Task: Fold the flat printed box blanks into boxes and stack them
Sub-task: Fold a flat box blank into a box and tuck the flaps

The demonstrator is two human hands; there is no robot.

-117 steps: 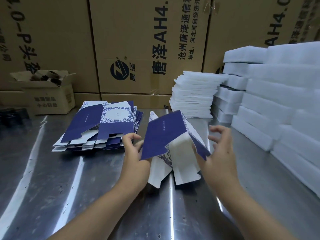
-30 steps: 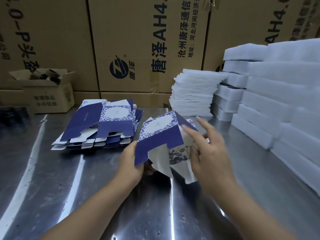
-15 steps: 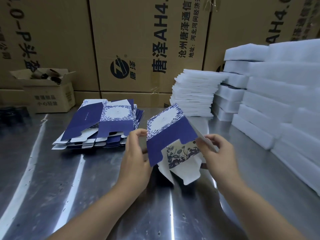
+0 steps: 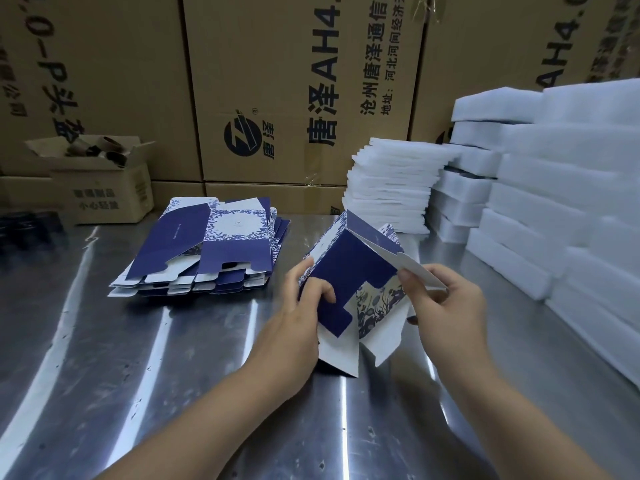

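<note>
A half-opened blue and white printed box blank (image 4: 349,271) is held tilted above the steel table, its white bottom flaps hanging toward me. My left hand (image 4: 298,317) grips its left side with the thumb pressed on the dark blue panel. My right hand (image 4: 446,306) pinches a white side flap on the right between thumb and fingers. A pile of flat printed blanks (image 4: 204,247) lies on the table to the left, behind my left hand.
The shiny steel table (image 4: 138,375) spreads in front of me. White foam sheets (image 4: 391,188) and thicker foam blocks (image 4: 554,209) are stacked at the right. Large brown cartons (image 4: 294,81) wall off the back. A small open carton (image 4: 100,181) sits at back left.
The box has been turned so the dark blue panel faces me. My left thumb has come onto that panel, and my right hand has pulled the side flap outward.
</note>
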